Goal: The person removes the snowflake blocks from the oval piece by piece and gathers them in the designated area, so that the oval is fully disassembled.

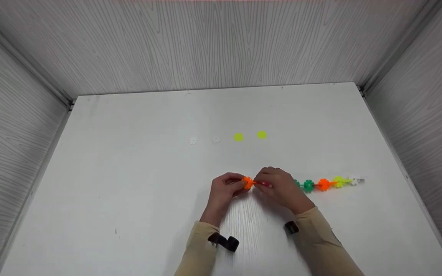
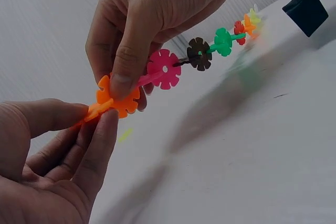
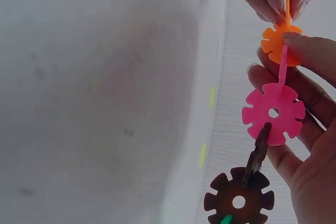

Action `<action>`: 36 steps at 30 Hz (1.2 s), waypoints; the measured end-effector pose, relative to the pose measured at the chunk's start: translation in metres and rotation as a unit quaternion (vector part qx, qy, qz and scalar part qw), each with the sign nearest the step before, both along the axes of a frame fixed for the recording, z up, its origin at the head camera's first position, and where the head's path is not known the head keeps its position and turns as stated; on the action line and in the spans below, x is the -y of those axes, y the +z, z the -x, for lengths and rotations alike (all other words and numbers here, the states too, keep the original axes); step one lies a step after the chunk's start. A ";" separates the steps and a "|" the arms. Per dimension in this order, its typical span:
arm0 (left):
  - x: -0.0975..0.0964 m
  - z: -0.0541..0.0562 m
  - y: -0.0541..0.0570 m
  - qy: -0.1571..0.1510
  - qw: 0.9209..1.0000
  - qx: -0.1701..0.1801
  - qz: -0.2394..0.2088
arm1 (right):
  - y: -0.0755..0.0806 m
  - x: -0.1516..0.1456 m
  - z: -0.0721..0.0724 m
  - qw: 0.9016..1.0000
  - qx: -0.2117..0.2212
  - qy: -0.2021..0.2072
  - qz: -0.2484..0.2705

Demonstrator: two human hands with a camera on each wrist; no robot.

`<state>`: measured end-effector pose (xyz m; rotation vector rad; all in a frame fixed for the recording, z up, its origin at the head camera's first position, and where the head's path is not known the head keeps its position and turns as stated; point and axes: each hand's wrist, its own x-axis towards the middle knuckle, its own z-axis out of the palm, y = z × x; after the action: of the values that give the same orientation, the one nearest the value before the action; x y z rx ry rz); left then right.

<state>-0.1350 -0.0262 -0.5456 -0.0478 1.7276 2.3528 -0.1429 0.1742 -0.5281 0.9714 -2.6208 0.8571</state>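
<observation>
My left hand [image 1: 222, 193] pinches an orange notched plastic disc [image 2: 93, 112] between thumb and fingers. It meets a second orange notched disc [image 3: 273, 44] at the end of a chain of interlocking snowflake discs. Thumb and fingers of my right hand [image 1: 280, 188] grip that second disc. From there the chain runs on through a pink disc [image 2: 165, 70], a dark brown disc [image 2: 199, 54] and a green disc [image 2: 222, 42]. Beyond the right hand, the head view shows the chain's orange disc [image 1: 324, 184], yellow disc [image 1: 338, 182] and white disc [image 1: 354, 181] at the far end.
Farther back on the white table [image 1: 129, 172] lie loose discs in a row: a white one [image 1: 193, 140], another white one [image 1: 215, 140], a yellow one [image 1: 238, 137] and another yellow one [image 1: 261, 134]. Wood-grain panels [image 1: 213, 46] stand around the back and sides.
</observation>
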 end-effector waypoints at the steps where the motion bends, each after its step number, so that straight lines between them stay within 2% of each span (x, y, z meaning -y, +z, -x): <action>1: 0.000 0.000 0.001 0.000 1.000 0.000 0.001 | 0.000 0.000 0.000 1.000 -0.001 0.001 0.002; 8: 0.003 0.004 0.008 -0.005 1.000 0.016 0.023 | 0.000 0.000 0.000 1.000 -0.008 0.009 0.011; 17: 0.005 0.005 0.009 -0.011 0.999 0.009 0.047 | 0.000 -0.001 0.000 1.000 -0.003 0.011 0.014; 27: 0.006 0.006 0.011 -0.008 0.999 0.009 0.030 | -0.001 -0.002 0.001 0.999 0.001 0.029 0.035; 36: 0.007 0.005 0.011 -0.005 0.999 0.010 0.044 | -0.002 -0.001 0.001 0.998 0.003 0.034 0.051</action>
<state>-0.1399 -0.0336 -0.5342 -0.0750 1.8176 2.2597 -0.1439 0.1753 -0.5306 1.0362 -2.5333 1.0003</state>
